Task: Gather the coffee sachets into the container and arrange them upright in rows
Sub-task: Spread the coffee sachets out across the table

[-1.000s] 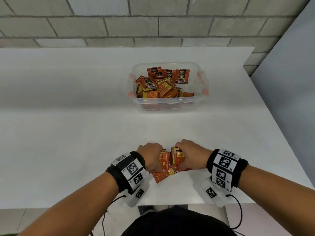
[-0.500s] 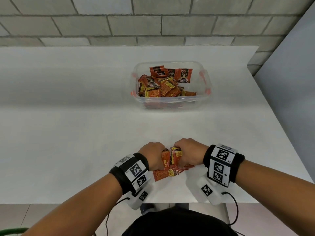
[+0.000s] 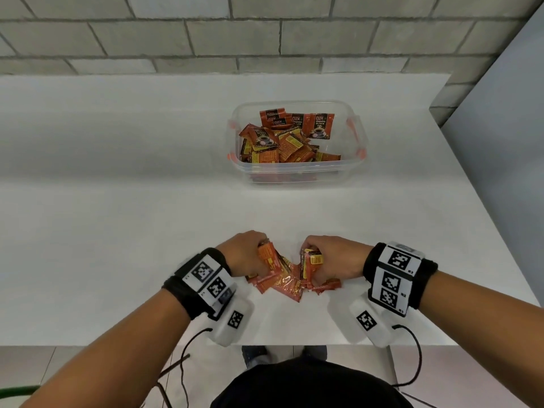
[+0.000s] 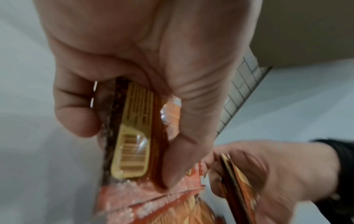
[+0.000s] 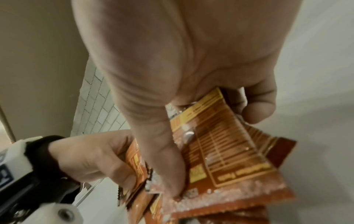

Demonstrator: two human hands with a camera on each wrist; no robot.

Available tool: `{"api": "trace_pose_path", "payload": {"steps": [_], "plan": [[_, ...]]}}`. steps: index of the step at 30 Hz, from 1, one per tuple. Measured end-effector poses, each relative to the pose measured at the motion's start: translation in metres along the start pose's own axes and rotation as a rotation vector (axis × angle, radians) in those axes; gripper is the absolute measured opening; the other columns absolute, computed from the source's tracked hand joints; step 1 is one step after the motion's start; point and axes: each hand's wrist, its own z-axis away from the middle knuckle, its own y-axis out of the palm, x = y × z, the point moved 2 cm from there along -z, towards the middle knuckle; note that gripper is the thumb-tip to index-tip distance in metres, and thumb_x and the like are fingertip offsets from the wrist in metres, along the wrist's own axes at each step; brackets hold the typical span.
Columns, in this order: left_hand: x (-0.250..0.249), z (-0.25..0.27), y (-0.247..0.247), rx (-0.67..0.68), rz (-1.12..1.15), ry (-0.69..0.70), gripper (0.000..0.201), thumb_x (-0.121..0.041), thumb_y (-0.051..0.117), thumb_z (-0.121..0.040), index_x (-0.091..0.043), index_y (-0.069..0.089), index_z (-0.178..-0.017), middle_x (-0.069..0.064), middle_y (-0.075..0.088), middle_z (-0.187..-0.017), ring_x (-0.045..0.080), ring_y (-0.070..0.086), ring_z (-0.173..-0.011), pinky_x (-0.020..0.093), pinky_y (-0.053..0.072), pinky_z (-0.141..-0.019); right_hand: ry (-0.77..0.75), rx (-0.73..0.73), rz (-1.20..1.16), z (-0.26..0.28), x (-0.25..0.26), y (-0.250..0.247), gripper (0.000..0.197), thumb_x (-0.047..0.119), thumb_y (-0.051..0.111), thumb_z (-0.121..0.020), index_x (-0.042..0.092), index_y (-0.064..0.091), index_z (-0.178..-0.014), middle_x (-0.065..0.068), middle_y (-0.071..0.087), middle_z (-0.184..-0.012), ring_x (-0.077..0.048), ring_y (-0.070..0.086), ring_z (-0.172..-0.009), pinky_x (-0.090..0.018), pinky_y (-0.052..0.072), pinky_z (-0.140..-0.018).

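Head view: showed both hands low at the near edge of the white table (image 3: 117, 231), knuckles up, fingertips hidden underneath. Left hand (image 3: 245, 254) curled round a few coffee sachets (image 3: 282, 282), thumb and fingers pinching them on edge. Right hand (image 3: 335, 260) curled likewise round its own small bunch, pinched between thumb and fingers. More of the pile lay flat on the table between and just under the two hands, partly covered; count impossible to tell.

Left wrist view: blurred; caught the left hand (image 4: 145, 63) with thumb pressed on a sachet's yellow barcode panel, fingers wrapped behind. Lower sachets cut off at the bottom edge.

Right wrist view: caught the right hand (image 5: 182, 68) with thumb laid along an orange sachet back, little finger hooked round the far edge. Print too soft to read.

Clear plastic container (image 3: 297, 169) stood well apart, farther back on the table, lid off. Held a loose heap of sachets (image 3: 282, 139): a few along the back wall roughly upright, the rest tilted or flat. Bottom layer only dimly seen through the front wall. Grey brick wall (image 3: 265, 33) behind the table.
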Motion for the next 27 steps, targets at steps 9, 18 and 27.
{"api": "trace_pose_path", "payload": {"steps": [9, 18, 27], "plan": [[0.028, 0.001, -0.033, -0.141, 0.204, -0.066, 0.024, -0.014, 0.076, -0.077, -0.023, 0.054, -0.080, -0.006, 0.061, -0.081, 0.008, 0.056, -0.069, 0.017, 0.043, -0.056, -0.032, -0.104, 0.145, -0.015, 0.024, 0.031, 0.085, 0.037, 0.079, -0.070, 0.014, 0.033, -0.137, -0.008, 0.047, -0.126, -0.023, 0.045, -0.113, -0.036, 0.044, -0.094], [0.034, 0.003, -0.082, -0.372, 0.490, -0.100, 0.009, -0.008, 0.062, -0.082, -0.016, 0.058, -0.086, 0.003, 0.062, -0.077, 0.017, 0.056, -0.069, 0.025, 0.042, -0.058, -0.100, -0.007, 0.213, -0.026, 0.030, 0.025, 0.092, 0.030, 0.082, -0.067, 0.034, 0.026, -0.140, -0.004, 0.036, -0.123, -0.024, 0.039, -0.115, -0.037, 0.045, -0.093], [0.009, -0.025, -0.148, -0.522, 0.734, 0.016, 0.027, -0.013, 0.062, -0.080, -0.010, 0.063, -0.107, 0.012, 0.069, -0.102, 0.023, 0.064, -0.087, 0.028, 0.049, -0.064, -0.144, -0.068, 0.003, -0.034, 0.028, 0.003, 0.051, 0.019, 0.082, -0.070, 0.026, 0.043, -0.103, -0.002, 0.061, -0.104, -0.016, 0.056, -0.084, -0.027, 0.047, -0.069]]}}
